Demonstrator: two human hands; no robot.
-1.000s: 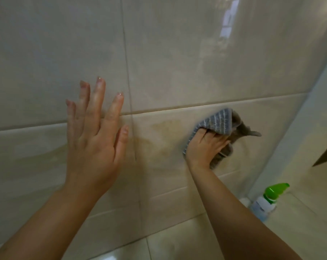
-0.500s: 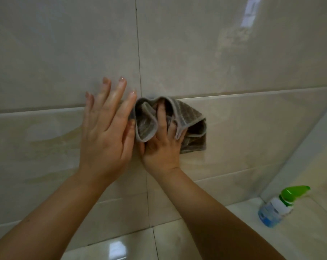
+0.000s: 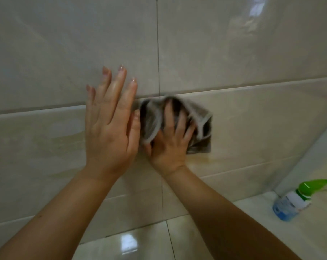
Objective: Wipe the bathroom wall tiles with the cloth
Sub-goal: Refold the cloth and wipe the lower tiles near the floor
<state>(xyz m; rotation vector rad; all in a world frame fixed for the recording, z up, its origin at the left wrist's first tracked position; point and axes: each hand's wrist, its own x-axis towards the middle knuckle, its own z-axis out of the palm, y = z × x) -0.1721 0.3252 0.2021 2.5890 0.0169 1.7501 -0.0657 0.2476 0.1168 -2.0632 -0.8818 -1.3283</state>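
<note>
Cloth point(image 3: 201, 119) slid left, bunched grey, gripped by right hand point(image 3: 168, 147); left hand point(image 3: 110, 132) flat.

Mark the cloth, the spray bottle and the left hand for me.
cloth point(image 3: 151, 121), head view, left fold between the hands.
spray bottle point(image 3: 292, 201), head view, white label.
left hand point(image 3: 110, 132), head view, back of the hand.

Cloth point(image 3: 204, 128) motion-blurred, partly hidden under right hand point(image 3: 166, 147)

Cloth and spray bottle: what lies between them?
In the head view, only bare wall tile lies between the cloth and the spray bottle.
</note>
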